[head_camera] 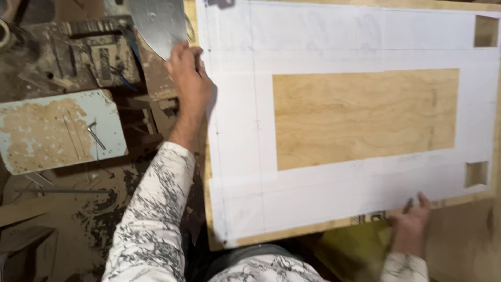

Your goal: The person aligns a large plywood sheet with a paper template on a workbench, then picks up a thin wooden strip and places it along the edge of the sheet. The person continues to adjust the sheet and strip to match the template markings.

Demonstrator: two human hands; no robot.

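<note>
fig.: white template sheet (240, 156) on plywood panel (365, 117), long axis running l–r before you. your left hand (189, 78) rests fingers together on the sheet's far-left edge; your right hand (411, 219), fingers spread, presses its near-right edge. left hand sits nearer the grey blade (159, 23).

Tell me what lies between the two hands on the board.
In the head view, between the left hand and the right hand lies the white paper template with its rectangular cut-out showing bare plywood.

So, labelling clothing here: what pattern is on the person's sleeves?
White sleeves with black scribbly streaks, head view.
</note>
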